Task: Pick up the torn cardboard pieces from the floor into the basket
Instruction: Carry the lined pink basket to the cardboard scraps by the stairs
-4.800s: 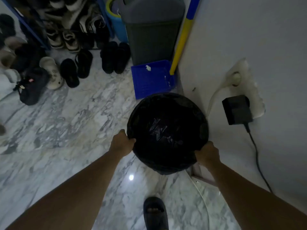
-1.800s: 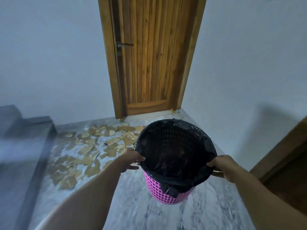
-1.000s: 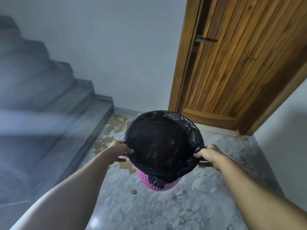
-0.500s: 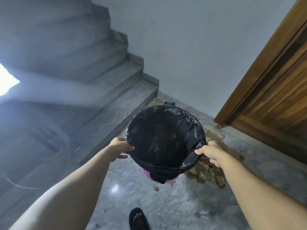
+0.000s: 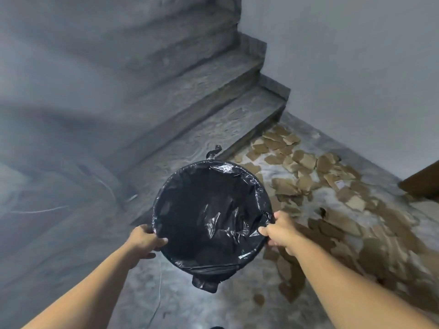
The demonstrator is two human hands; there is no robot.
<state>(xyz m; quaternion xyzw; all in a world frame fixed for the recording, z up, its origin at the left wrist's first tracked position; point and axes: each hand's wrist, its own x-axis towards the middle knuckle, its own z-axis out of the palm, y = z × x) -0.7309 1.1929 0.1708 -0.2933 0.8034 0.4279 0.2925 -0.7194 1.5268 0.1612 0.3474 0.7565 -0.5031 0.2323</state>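
Both hands are gripping the bin-liner-lined basket (image 5: 212, 217) at frame centre: left hand (image 5: 145, 241) on its left rim, right hand (image 5: 278, 230) on its right. Torn cardboard pieces (image 5: 316, 186) are lying on the marble floor (image 5: 237, 302) at right, beside the stairs (image 5: 202, 110).

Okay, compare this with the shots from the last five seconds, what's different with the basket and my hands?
The basket was carried away from the shoe rack and dustbin, past the wooden door, to the foot of the stairs, with the torn cardboard pieces now spread on the floor to its right. Unchanged: the left hand and right hand hold opposite sides of the rim in the same grip, and the black liner looks empty.
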